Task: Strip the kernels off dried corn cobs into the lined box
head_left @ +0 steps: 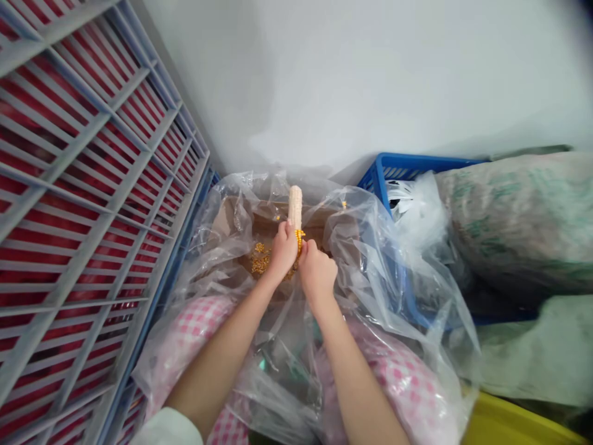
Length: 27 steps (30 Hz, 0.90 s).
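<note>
We hold a corn cob (295,207) over a cardboard box (227,217) lined with a crinkled clear plastic bag (370,247). Loose yellow kernels (259,259) lie in the box. Our left hand (283,247) and right hand (317,271) are both clenched around the cob's lower end, side by side and touching. The cob's long axis points up and away from us, its bare, pale, pitted tip topmost. To the right, a blue lattice crate (407,165) holds a white bag (401,198).

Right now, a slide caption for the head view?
Left hand and right hand grip a partly stripped corn cob above loose kernels.
</note>
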Each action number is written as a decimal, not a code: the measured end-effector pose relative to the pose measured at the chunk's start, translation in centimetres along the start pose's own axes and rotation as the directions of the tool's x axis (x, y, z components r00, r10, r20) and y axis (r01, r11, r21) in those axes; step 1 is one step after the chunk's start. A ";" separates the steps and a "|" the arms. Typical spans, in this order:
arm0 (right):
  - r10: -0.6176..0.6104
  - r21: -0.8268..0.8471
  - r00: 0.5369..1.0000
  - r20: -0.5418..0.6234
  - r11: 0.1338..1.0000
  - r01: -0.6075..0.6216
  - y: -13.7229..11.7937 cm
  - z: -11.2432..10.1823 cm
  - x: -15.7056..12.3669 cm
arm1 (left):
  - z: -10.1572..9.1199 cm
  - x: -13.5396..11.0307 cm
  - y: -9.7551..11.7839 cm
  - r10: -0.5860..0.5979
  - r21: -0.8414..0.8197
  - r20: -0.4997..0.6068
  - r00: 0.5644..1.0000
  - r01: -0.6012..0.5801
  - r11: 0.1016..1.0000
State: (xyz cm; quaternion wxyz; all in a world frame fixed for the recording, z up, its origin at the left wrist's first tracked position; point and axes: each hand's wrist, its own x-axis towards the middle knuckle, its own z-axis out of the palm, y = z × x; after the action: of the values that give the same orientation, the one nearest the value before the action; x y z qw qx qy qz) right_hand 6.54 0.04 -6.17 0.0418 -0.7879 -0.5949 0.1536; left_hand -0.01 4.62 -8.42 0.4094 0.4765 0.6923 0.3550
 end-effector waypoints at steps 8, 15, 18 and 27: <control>-0.057 0.472 0.998 0.015 0.880 0.043 3.5 -6.1 0.7 | -2.6 0.3 1.4 -0.038 -0.372 0.085 0.996 0.067 0.926; -0.213 0.611 0.958 0.195 0.790 0.051 1.6 -6.5 -0.6 | -2.5 -0.8 2.6 0.192 -0.157 -0.099 0.976 -0.206 0.966; -0.194 0.519 0.965 0.178 0.852 0.075 1.2 -6.2 -0.5 | -2.3 -1.2 2.8 0.239 -0.116 -0.099 0.966 -0.249 0.961; -0.112 0.233 0.969 0.220 0.971 0.060 0.5 -2.6 0.6 | -0.9 -1.4 0.8 0.254 0.294 -0.022 0.967 -0.237 0.926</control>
State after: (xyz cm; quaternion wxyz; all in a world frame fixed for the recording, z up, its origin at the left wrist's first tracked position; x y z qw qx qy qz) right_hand 7.92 0.76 -3.93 0.0674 -0.7281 -0.6084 0.3085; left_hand -0.25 3.38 -7.02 0.2672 0.6032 0.6834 0.3126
